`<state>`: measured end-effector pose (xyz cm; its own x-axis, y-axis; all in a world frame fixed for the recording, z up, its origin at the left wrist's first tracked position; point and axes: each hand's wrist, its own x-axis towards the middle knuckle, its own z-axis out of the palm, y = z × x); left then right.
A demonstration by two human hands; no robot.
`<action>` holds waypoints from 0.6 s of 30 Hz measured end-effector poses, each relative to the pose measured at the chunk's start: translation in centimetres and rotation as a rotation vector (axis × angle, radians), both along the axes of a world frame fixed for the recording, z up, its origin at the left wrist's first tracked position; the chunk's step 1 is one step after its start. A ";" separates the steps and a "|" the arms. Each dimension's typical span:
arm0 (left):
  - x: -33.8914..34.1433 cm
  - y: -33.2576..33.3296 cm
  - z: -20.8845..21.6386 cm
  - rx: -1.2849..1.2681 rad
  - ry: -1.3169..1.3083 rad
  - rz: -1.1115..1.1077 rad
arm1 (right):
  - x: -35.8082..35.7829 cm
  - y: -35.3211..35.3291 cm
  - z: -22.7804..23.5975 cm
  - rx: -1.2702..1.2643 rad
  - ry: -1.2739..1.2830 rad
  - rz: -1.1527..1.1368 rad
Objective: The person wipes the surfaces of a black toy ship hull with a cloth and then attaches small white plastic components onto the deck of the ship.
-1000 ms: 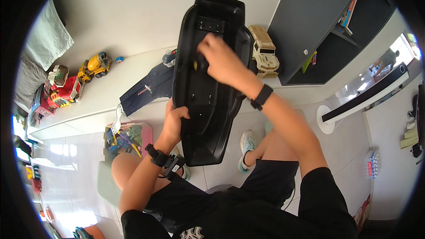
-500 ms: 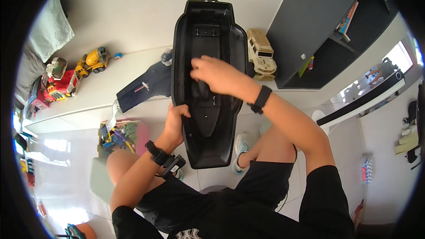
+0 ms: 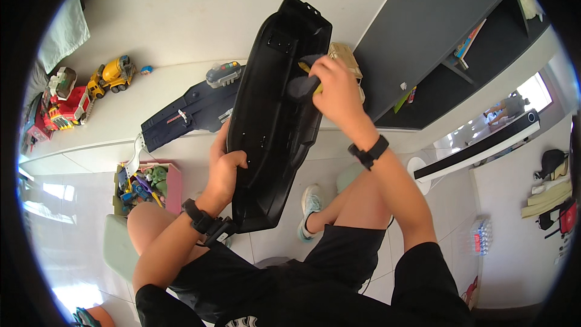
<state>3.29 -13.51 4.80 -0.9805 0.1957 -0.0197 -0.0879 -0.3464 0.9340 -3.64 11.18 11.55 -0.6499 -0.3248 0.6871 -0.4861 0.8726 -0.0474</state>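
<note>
Between the bent fingers of the right hand is a grey-and-yellow cloth, over the black plastic shell. Below and left of these fingers, the left hand grips the shell's rim, thumb inside.

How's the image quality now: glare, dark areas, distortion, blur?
Head view: glare whitens patches of floor at lower left, and the pane at upper right is washed out; the black shell is dark inside; the white ledge bends toward the rim; left hand and right hand look fairly sharp.
</note>
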 end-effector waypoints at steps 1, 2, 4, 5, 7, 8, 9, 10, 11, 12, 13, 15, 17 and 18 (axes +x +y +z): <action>-0.1 0.2 0.2 0.012 0.006 0.009 | 0.7 -0.2 -0.8 0.001 0.000 0.003; -0.2 0.2 0.3 0.021 0.012 0.016 | 1.6 -0.8 -1.7 -0.091 -0.089 0.044; -1.2 0.3 0.4 0.080 0.019 0.078 | 3.6 -2.3 -3.6 -0.209 -0.217 0.133; -1.5 0.4 0.4 0.139 0.025 0.133 | 4.7 -3.1 -4.5 -0.236 -0.257 0.179; -1.7 -0.2 0.4 0.108 0.055 0.129 | 7.0 -4.7 -5.1 -0.208 -0.358 0.260; -1.8 -0.6 0.5 0.078 0.082 0.121 | 7.8 -5.5 -4.9 -0.211 -0.352 0.259; -1.8 -0.9 0.4 0.070 0.084 0.121 | 8.7 -6.4 -4.6 -0.199 -0.392 0.329; -1.9 -1.1 0.3 0.100 0.067 0.125 | 9.1 -7.0 -4.4 -0.187 -0.431 0.400; -2.0 -1.1 0.3 0.133 0.052 0.129 | 9.0 -7.0 -4.3 -0.193 -0.426 0.400; -1.9 -1.0 0.5 0.127 0.056 0.127 | 8.5 -6.9 -4.0 -0.098 -0.320 0.418; -1.7 -0.8 0.8 0.133 0.031 0.140 | 8.0 -6.7 -3.7 -0.004 -0.214 0.433; -1.3 -0.5 1.7 0.135 0.003 0.148 | 6.9 -5.8 -1.7 0.025 -0.118 0.388; -1.2 -0.5 3.0 0.180 -0.082 0.071 | 5.8 -4.6 0.8 0.052 0.016 0.336; -1.3 -0.7 3.5 0.190 -0.110 0.047 | 5.3 -4.3 1.6 0.001 0.071 0.286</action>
